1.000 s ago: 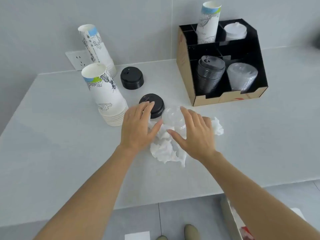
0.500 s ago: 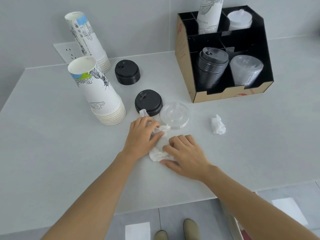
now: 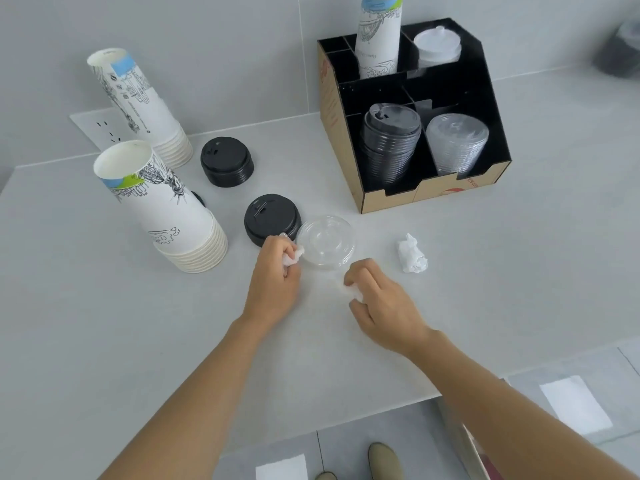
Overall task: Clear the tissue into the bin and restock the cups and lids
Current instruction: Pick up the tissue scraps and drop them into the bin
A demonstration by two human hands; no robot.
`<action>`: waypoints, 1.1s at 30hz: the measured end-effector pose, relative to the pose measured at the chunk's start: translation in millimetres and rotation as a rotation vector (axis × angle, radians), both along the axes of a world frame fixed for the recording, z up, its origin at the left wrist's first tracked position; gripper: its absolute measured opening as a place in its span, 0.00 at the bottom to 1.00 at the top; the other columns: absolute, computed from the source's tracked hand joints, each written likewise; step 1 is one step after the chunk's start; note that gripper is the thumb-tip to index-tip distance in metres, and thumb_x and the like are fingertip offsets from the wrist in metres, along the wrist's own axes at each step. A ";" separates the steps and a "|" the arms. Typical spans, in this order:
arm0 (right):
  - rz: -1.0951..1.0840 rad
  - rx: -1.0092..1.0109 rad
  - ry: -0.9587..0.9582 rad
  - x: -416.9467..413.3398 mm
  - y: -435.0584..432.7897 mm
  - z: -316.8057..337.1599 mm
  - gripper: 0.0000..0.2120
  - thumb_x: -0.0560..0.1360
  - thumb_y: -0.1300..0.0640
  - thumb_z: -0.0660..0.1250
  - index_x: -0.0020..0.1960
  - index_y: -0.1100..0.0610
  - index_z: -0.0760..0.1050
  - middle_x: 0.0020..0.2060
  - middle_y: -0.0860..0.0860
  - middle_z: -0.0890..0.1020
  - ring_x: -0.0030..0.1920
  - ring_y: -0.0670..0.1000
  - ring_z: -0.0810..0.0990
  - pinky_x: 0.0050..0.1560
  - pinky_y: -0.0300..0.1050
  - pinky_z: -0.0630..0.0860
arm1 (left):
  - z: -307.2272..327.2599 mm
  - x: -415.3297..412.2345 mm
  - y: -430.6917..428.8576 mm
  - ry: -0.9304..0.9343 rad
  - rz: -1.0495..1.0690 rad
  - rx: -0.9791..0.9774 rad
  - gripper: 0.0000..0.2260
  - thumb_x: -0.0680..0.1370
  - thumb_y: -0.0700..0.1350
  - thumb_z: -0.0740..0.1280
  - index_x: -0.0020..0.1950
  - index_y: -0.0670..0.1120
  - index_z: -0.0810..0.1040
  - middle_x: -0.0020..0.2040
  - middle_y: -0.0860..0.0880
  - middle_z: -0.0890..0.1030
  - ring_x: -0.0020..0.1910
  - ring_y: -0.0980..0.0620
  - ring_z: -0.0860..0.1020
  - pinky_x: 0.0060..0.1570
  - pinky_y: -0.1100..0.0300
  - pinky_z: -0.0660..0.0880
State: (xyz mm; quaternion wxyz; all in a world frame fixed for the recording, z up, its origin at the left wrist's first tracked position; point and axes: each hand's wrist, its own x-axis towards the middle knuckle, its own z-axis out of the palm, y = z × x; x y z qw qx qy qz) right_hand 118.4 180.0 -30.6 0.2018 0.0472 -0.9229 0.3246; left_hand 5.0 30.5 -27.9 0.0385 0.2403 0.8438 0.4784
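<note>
My left hand [image 3: 275, 280] is closed around a crumpled white tissue [image 3: 290, 258], just left of a clear plastic lid [image 3: 325, 242] on the counter. My right hand [image 3: 381, 306] is closed on another wad of tissue [image 3: 355, 292] below that lid. A third crumpled tissue [image 3: 411, 255] lies loose to the right. Two black lid stacks [image 3: 272, 218] [image 3: 227, 161] sit behind my left hand. Two inverted stacks of printed paper cups [image 3: 166, 209] [image 3: 142, 105] stand at the left. The black organizer [image 3: 391, 199] holds cups and lids.
A wall socket [image 3: 100, 129] sits behind the cup stacks. The counter's front edge [image 3: 346, 422] runs below my arms, with floor, white papers and my shoes beneath. A dark object [image 3: 620, 53] stands at the far right.
The large tissue pile has been split into two wads, one in each fist. My hands have drawn apart, the left toward the black lid, the right lower.
</note>
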 end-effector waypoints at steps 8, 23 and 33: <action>-0.468 0.236 0.028 -13.0 59.9 6.9 0.20 0.69 0.61 0.53 0.57 0.61 0.73 0.53 0.64 0.76 0.37 0.61 0.77 0.36 0.44 0.70 | 15.5 7.0 34.7 -0.049 -0.014 0.087 0.11 0.73 0.39 0.54 0.52 0.50 0.67 0.49 0.59 0.72 0.49 0.56 0.73 0.45 0.63 0.69; -0.446 0.466 -0.154 -7.2 72.4 -22.3 0.20 0.72 0.39 0.56 0.45 0.54 0.78 0.40 0.55 0.77 0.36 0.58 0.75 0.36 0.48 0.70 | 10.7 17.2 53.9 0.052 -0.033 -0.016 0.16 0.74 0.39 0.54 0.60 0.44 0.72 0.52 0.54 0.75 0.51 0.60 0.72 0.50 0.76 0.65; -0.506 0.447 -0.141 13.8 68.2 -6.1 0.23 0.72 0.39 0.56 0.30 0.56 0.57 0.21 0.47 0.59 0.19 0.52 0.55 0.28 0.31 0.42 | 22.3 36.3 50.9 0.183 0.046 -0.105 0.13 0.73 0.54 0.63 0.50 0.47 0.73 0.37 0.54 0.76 0.36 0.53 0.74 0.37 0.69 0.66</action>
